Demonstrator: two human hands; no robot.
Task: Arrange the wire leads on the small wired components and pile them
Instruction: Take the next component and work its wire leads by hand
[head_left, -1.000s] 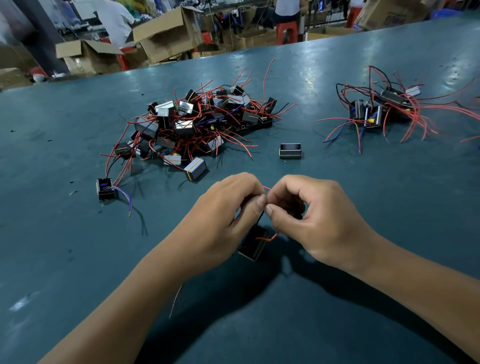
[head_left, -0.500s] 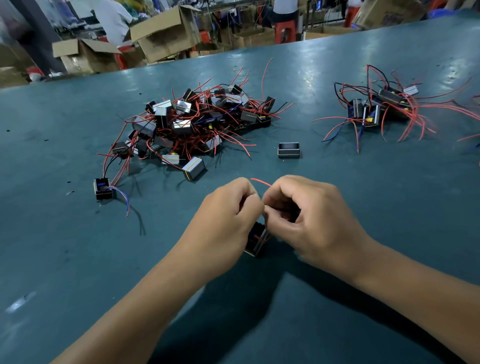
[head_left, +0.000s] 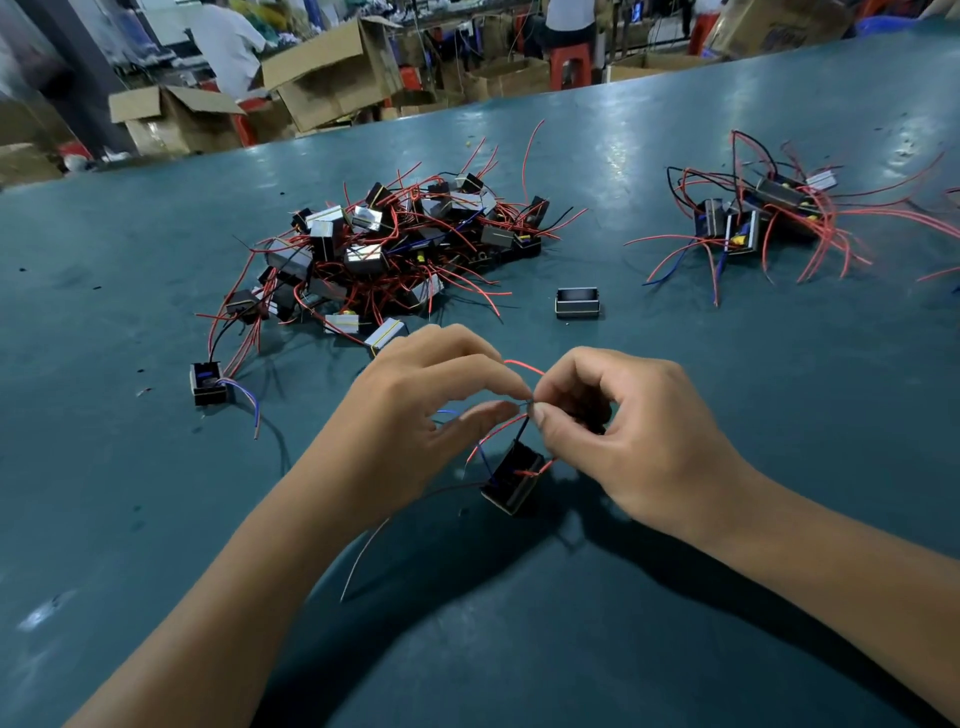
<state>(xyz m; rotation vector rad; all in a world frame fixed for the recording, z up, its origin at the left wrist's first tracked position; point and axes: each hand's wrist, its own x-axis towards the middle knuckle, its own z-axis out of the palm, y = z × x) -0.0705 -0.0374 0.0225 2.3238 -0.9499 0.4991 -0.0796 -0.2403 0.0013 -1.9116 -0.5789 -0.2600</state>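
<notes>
Both hands meet over the middle of the teal table (head_left: 675, 597). Left hand (head_left: 415, 415) has its thumb and forefinger curled into a pinch on the thin leads (head_left: 525, 422), and right hand (head_left: 639, 441) pinches the same leads from the other side, so the 2 sets of fingertips nearly touch. A red lead (head_left: 524, 367) arches up between the hands just above the pinch. Below them hangs the small black component (head_left: 513, 483), tilted, with red, blue and dark leads running up from it to the fingers; whether its lower corner touches the table cannot be told. 1 pale loose wire (head_left: 363, 561) trails down beside the left wrist.

Beyond the left hand lies the large pile (head_left: 384, 249) of black and silver components tangled in red wires. At its near left a single black component (head_left: 208, 383) sits apart, with a blue-and-red lead curling off it. Between the pile and the right side stands 1 bare rectangular frame (head_left: 577, 303), without wires. Far right is a smaller pile (head_left: 758, 218), its red leads fanning outward across the table.

Past the table's far edge are open cardboard boxes (head_left: 332, 78), red stools and people at work.
</notes>
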